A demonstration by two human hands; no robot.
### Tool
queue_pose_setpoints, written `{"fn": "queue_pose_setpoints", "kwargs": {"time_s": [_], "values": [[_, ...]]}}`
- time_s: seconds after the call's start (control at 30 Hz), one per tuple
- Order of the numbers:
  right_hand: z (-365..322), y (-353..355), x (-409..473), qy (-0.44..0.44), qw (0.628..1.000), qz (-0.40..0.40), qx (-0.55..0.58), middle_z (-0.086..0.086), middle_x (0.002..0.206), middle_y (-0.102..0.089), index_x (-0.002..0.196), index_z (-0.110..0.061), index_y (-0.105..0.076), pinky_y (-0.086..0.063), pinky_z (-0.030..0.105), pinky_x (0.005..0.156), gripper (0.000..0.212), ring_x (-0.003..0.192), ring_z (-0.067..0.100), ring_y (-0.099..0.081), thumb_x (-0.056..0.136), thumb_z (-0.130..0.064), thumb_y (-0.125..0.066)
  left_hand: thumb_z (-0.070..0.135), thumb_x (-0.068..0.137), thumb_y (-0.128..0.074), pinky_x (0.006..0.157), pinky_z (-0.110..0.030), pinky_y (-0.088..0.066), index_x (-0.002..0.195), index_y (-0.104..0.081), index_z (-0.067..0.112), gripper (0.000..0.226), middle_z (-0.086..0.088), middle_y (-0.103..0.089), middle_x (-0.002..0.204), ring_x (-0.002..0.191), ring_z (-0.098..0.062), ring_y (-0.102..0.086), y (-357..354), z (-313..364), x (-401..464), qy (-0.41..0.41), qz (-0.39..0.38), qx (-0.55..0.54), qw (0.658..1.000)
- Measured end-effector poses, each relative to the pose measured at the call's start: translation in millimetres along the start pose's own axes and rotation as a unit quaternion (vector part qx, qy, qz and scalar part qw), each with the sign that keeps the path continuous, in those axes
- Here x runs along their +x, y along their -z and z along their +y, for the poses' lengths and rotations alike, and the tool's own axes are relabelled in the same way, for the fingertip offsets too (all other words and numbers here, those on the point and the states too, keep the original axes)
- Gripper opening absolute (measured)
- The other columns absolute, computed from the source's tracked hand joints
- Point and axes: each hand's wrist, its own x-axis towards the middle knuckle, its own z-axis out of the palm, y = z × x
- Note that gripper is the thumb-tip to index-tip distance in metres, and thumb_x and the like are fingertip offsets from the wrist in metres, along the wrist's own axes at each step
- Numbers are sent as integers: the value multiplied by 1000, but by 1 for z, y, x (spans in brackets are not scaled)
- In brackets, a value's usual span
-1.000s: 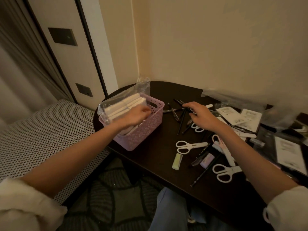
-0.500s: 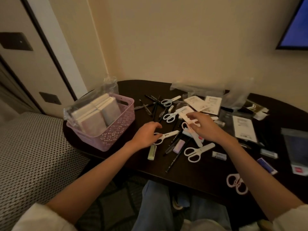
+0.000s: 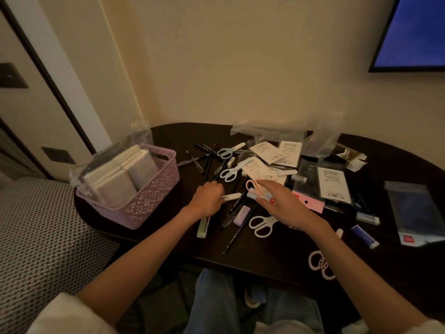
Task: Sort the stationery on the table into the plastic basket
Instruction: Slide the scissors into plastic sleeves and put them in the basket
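A pink plastic basket (image 3: pixel 154 196) stands at the table's left end with a bag of white notebooks (image 3: pixel 115 174) inside. Right of it, my left hand (image 3: pixel 207 198) grips the handle end of white capped scissors (image 3: pixel 233 196) that lie on the table. My right hand (image 3: pixel 279 201) pinches a pair of scissors with an orange-pink handle loop (image 3: pixel 251 185) just above the pile. More scissors (image 3: pixel 261 225) (image 3: pixel 228 174) (image 3: pixel 226 151), black pens (image 3: pixel 237 235), erasers (image 3: pixel 242 214) and a green stick (image 3: pixel 203 227) lie scattered around both hands.
Packaged items and clear bags (image 3: pixel 332 182) cover the right half of the dark table (image 3: pixel 277 259). Pink scissors (image 3: pixel 320 263) lie by the near edge. A patterned bench (image 3: pixel 41 237) adjoins the left end. A screen (image 3: pixel 414 32) hangs on the wall at the upper right.
My left hand left the basket, crossed to the pile and closed on the white scissors. My right hand drew back from the pens and picked up the orange-handled scissors. The view swung right.
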Motion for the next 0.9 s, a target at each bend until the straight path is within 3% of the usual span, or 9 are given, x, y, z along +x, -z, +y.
{"fn": "queue_pose_setpoints", "kwargs": {"time_s": [0.1,0.17,0.23,0.3,0.4,0.5,0.6,0.73,0.9], "values": [[2,2,-4,1,1000,13,11,3,150,-37,146,-17,-32,-26,23,105,55,137,16,-33,97,-30,-52,21,97,-54,85,-38,-49,112,-53,12,18,-7,-57,113,99,-21,-56,7,-2,-1,18,19,-36,999],[2,2,-5,2,999,29,20,3,150,-37,146,-17,-32,-27,23,105,55,137,16,-33,97,-30,-53,18,97,-53,77,-34,-51,112,-52,12,16,-7,-60,106,91,-18,-59,13,-5,-2,36,54,-101,993],[2,3,-5,5,998,41,43,2,150,-38,147,-18,-32,-26,21,104,56,137,16,-34,96,-33,-53,15,97,-55,79,-33,-53,119,-51,10,23,-4,-63,104,91,-17,-62,19,-1,-1,53,98,-200,973],[-1,2,-4,7,996,41,81,1,151,-37,148,-18,-30,-27,23,106,62,137,14,-34,95,-37,-55,12,95,-58,86,-33,-55,128,-50,7,35,-3,-64,105,96,-16,-65,27,12,0,76,125,-341,929],[-8,3,-1,9,991,41,128,1,151,-37,150,-18,-28,-31,29,110,70,138,14,-36,91,-43,-58,7,92,-62,79,-30,-59,124,-56,3,33,-11,-68,106,94,-17,-69,39,39,2,86,106,-551,823],[-13,5,-1,18,985,65,160,0,141,-48,146,-16,-35,-34,19,99,60,124,8,-46,93,-35,-58,4,89,-65,77,-36,-60,116,-61,-2,28,-19,-69,106,97,-24,-70,43,61,7,99,86,-638,759],[-9,6,-2,19,978,113,172,-1,121,-60,138,-15,-46,-45,16,88,44,99,-1,-52,96,-27,-55,4,87,-67,72,-34,-60,110,-64,-3,24,-19,-66,108,95,-23,-69,37,79,13,105,74,-645,753],[15,4,3,-22,979,159,128,7,116,-68,129,-9,-58,-51,23,86,36,102,15,-65,95,-20,-57,5,86,-69,74,-38,-61,99,-66,-2,15,-15,-66,100,91,-23,-69,30,99,19,98,62,-636,763],[40,13,0,-42,976,192,96,2,93,-72,108,-10,-71,-52,25,75,20,83,11,-65,91,-14,-62,11,87,-70,74,-38,-61,94,-69,2,12,-12,-67,97,92,-23,-69,19,119,33,77,42,-619,781]]}}
